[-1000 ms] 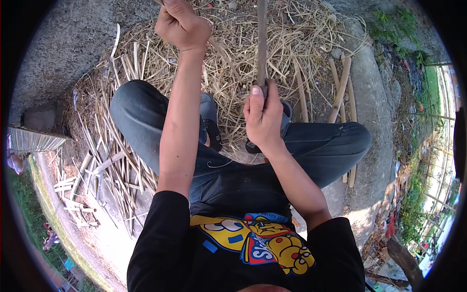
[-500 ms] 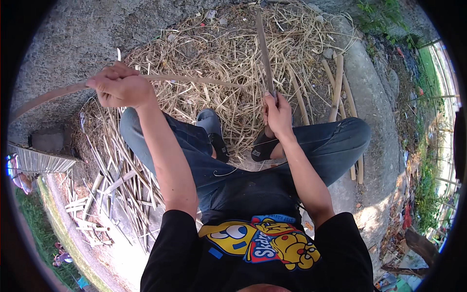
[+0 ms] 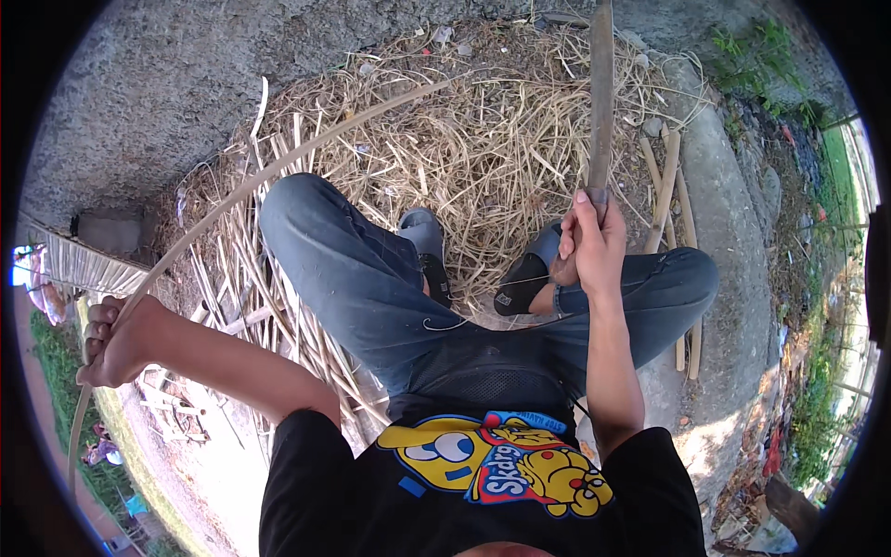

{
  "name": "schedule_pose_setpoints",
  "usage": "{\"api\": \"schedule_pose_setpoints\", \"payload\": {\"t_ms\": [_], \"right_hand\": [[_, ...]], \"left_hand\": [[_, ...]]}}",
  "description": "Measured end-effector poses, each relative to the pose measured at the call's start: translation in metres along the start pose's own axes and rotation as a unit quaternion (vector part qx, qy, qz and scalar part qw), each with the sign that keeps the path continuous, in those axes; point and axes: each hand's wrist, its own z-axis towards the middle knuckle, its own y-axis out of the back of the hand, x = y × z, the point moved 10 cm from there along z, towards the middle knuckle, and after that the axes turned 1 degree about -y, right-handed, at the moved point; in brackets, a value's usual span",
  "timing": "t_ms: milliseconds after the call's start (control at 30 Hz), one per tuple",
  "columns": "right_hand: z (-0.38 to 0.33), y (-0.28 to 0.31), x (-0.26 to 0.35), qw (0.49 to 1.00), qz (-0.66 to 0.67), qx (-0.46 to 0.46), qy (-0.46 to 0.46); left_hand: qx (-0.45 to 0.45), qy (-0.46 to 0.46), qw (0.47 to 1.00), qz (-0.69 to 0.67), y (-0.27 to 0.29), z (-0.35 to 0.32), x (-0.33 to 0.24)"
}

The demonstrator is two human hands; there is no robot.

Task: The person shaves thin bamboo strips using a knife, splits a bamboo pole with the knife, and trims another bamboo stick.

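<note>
Out at the far left, my left hand [image 3: 121, 342] is closed around a long, thin bamboo strip [image 3: 275, 171]. The strip slants up and to the right over the ground, its far end reaching above the shavings, while its other end hangs below my hand. My right hand [image 3: 594, 243] grips the handle of a machete [image 3: 601, 102] above my right leg. Its long blade points away from me toward the top edge, apart from the strip. The palm sides of both hands are partly hidden.
Pale shavings [image 3: 492, 167] cover the ground beyond my sandalled feet. Split bamboo strips [image 3: 302, 320] lie heaped beside my left leg. Several longer bamboo pieces [image 3: 665, 190] lie beyond and under my right knee. A rough grey wall [image 3: 176, 121] stands at the far left.
My left hand has swung out left and toward me with the strip, whose far end now slants upward. My right hand has moved slightly right, the machete with it.
</note>
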Motion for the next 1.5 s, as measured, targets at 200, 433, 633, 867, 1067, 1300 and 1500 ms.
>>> {"api": "schedule_pose_setpoints", "payload": {"t_ms": [200,433,633,867,1067,1300,1500], "right_hand": [[-0.049,-0.106,0.003,0.947,-0.226,0.191,0.123],[-0.090,-0.190,-0.036,0.828,-0.398,0.309,0.247],[-0.088,-0.197,-0.043,0.797,-0.430,0.319,0.280],[-0.087,-0.205,-0.034,0.766,-0.464,0.322,0.308],[-0.072,-0.201,-0.044,0.751,-0.524,0.318,0.247],[-0.022,-0.192,-0.017,0.776,-0.518,0.267,0.240],[-0.029,-0.218,-0.024,0.802,-0.466,0.318,0.196]], "left_hand": [[0.033,0.036,0.998,-0.026,0.037,-0.050,-0.006],[0.014,0.060,0.995,0.083,0.126,-0.074,0.009],[0.189,0.549,0.717,0.386,0.199,-0.168,0.023],[0.601,-0.161,0.593,0.511,0.079,-0.151,-0.039],[0.670,0.125,0.457,0.571,0.157,-0.157,0.053],[0.610,0.385,0.478,0.501,0.170,-0.178,0.058],[0.512,0.588,0.438,0.448,0.179,-0.200,0.056]]}}
